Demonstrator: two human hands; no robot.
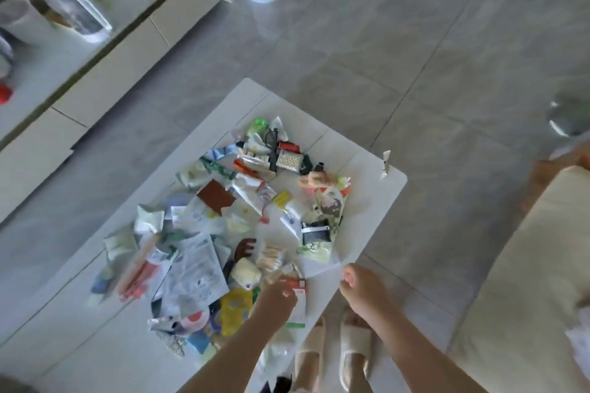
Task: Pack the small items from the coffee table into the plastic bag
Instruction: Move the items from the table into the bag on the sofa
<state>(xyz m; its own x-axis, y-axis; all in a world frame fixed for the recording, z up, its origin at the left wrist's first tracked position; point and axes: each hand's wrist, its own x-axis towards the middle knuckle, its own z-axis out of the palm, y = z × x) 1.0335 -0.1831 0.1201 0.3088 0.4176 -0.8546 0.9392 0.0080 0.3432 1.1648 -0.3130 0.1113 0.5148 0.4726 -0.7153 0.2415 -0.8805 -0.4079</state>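
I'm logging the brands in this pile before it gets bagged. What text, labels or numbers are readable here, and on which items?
None can be read.
White printed sachet: dense print, too blurred.
Red-and-white packet by the left hand: markings too small.
Yellow packet: design only, illegible.

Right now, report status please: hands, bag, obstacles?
Left hand grips red-white packet. Right hand pinches clear plastic bag. Items heaped on coffee table.
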